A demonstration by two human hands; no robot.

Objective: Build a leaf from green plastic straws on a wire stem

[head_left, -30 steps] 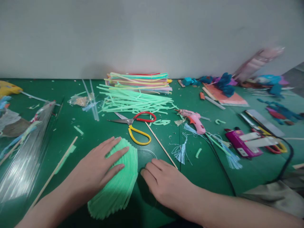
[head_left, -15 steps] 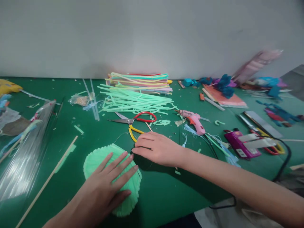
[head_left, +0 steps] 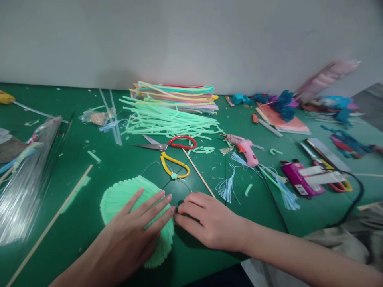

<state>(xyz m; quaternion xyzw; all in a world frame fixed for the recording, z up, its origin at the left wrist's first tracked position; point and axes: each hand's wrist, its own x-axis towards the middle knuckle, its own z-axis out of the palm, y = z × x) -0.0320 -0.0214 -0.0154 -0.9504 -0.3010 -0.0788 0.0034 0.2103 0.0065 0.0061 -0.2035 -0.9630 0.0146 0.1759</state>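
The ribbed green piece [head_left: 124, 195] lies flat toward the near edge of the table [head_left: 193, 255], under the left hand [head_left: 134, 229] and to the left of the right hand [head_left: 206, 221]. As far as it shows around the covering fingers, its long axis runs aslant, from its far left end to its near right end. The left hand is the nearer one, being right on top of it; the right hand sits just beyond the piece's right rim, its fingertips close to those of the left, and whether they touch the rim I cannot tell. The left hand is spread flat, palm down, fingers long and a little apart, resting on the ridges without gripping. The right hand is narrow, its fingers curled under and drawn together; a thin wire [head_left: 187, 184] arcs toward it, but whether the fingertips pinch that wire is hidden. Farther toward the table's far edge, the scissors [head_left: 163, 147] lie with blades apart, a wooden stick [head_left: 198, 172] slanting from their red handle down toward the right hand. Beyond them, nearer the far edge, is a loose heap of green strips [head_left: 170, 119].
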